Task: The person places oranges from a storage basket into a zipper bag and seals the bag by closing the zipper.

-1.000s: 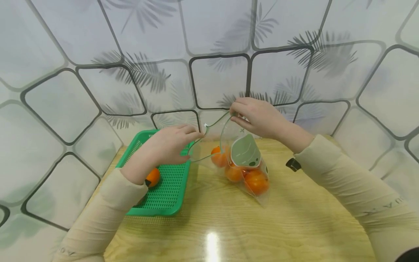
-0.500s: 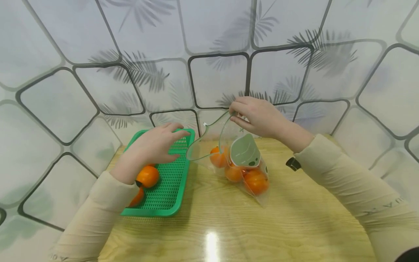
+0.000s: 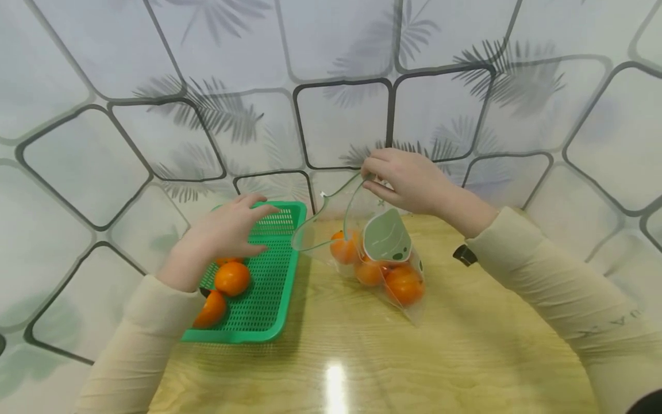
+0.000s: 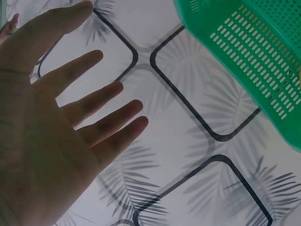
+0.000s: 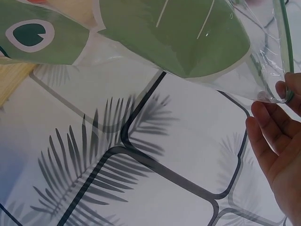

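Observation:
My right hand (image 3: pixel 405 181) pinches the upper corner of a clear zip bag (image 3: pixel 322 240) with a green rim and a green printed patch. Its mouth gapes toward the left. Inside the bag lie several orange fruits (image 3: pixel 404 286), persimmons or oranges by their look. In the right wrist view, thumb and fingers (image 5: pixel 268 125) hold the bag's edge. My left hand (image 3: pixel 222 233) hovers over the green plastic basket (image 3: pixel 289 287), fingers spread and holding nothing. Beneath that wrist, orange fruits (image 3: pixel 233 279) sit in the basket, one partly hidden by the hand.
The basket stands at the left of the wooden table (image 3: pixel 372 362), close to the bag. A patterned wall covering (image 3: pixel 341 123) rises right behind both. A small black object (image 3: pixel 464 255) shows at the right sleeve.
My left hand has left the bag's rim and moved left over the basket, uncovering more of the fruits there. My right hand keeps its hold on the bag, nearly still.

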Demonstrator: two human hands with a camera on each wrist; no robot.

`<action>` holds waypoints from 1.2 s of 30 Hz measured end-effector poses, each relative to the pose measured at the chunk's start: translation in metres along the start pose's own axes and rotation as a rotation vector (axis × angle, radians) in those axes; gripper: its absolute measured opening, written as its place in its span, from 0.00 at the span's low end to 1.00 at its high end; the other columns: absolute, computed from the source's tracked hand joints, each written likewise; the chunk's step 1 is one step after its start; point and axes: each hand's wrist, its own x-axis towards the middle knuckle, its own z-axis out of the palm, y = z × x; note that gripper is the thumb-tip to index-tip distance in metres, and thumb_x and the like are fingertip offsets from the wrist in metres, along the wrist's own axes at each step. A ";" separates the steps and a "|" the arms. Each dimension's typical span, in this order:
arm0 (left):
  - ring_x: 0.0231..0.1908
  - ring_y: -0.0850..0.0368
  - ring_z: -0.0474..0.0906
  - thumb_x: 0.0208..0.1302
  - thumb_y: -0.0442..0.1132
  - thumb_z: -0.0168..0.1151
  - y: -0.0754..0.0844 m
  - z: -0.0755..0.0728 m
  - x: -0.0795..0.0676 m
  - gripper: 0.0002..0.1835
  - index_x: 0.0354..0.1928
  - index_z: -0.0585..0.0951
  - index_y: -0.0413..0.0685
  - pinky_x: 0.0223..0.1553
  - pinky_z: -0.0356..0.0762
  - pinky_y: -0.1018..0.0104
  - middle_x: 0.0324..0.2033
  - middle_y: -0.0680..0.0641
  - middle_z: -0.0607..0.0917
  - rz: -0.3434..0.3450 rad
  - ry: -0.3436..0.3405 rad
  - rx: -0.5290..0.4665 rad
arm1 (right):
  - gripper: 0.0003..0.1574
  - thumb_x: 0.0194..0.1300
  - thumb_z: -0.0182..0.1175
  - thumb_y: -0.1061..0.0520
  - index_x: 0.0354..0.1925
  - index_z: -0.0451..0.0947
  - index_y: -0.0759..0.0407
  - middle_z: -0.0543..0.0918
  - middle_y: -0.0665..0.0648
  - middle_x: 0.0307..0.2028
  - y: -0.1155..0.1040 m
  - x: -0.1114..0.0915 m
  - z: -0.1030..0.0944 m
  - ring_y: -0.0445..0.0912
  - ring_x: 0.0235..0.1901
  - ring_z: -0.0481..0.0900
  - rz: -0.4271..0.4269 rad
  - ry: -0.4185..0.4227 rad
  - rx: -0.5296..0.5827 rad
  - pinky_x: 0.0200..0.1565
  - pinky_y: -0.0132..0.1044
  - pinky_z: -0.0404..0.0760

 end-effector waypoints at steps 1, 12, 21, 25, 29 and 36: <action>0.72 0.30 0.71 0.61 0.45 0.78 -0.002 0.000 -0.001 0.41 0.75 0.74 0.49 0.66 0.77 0.34 0.76 0.34 0.68 -0.005 -0.003 -0.003 | 0.06 0.75 0.65 0.57 0.43 0.81 0.59 0.84 0.58 0.40 0.000 0.001 -0.001 0.51 0.37 0.81 -0.004 0.000 -0.004 0.41 0.48 0.84; 0.67 0.31 0.74 0.59 0.44 0.78 -0.024 0.007 -0.004 0.40 0.73 0.75 0.46 0.62 0.78 0.34 0.72 0.33 0.71 -0.044 -0.018 -0.048 | 0.07 0.76 0.64 0.55 0.44 0.81 0.57 0.85 0.57 0.40 -0.003 0.003 -0.004 0.50 0.38 0.82 -0.006 -0.022 -0.009 0.42 0.48 0.85; 0.69 0.25 0.72 0.56 0.42 0.78 -0.046 0.009 -0.003 0.41 0.73 0.75 0.44 0.66 0.73 0.29 0.72 0.27 0.72 -0.062 -0.021 -0.050 | 0.06 0.76 0.64 0.56 0.44 0.81 0.58 0.85 0.57 0.41 -0.003 0.003 -0.003 0.51 0.39 0.83 -0.002 -0.025 -0.011 0.43 0.49 0.85; 0.69 0.24 0.71 0.55 0.40 0.79 -0.050 0.010 -0.001 0.43 0.75 0.73 0.44 0.66 0.73 0.28 0.73 0.26 0.70 -0.090 -0.050 -0.066 | 0.06 0.76 0.64 0.56 0.44 0.81 0.58 0.85 0.57 0.41 -0.004 0.003 -0.003 0.50 0.38 0.83 0.002 -0.028 -0.013 0.41 0.49 0.86; 0.69 0.24 0.71 0.53 0.37 0.79 -0.053 0.014 0.005 0.45 0.75 0.73 0.43 0.65 0.74 0.29 0.73 0.25 0.69 -0.109 -0.064 -0.068 | 0.06 0.76 0.64 0.56 0.44 0.81 0.58 0.84 0.57 0.40 -0.005 0.002 -0.003 0.50 0.37 0.83 0.011 -0.020 -0.009 0.40 0.48 0.85; 0.68 0.26 0.73 0.54 0.38 0.81 -0.054 0.022 0.012 0.45 0.75 0.72 0.43 0.65 0.75 0.31 0.71 0.26 0.71 -0.117 -0.087 -0.102 | 0.04 0.76 0.63 0.57 0.44 0.82 0.58 0.85 0.57 0.40 -0.005 -0.002 -0.001 0.51 0.37 0.83 0.022 -0.019 0.006 0.40 0.48 0.85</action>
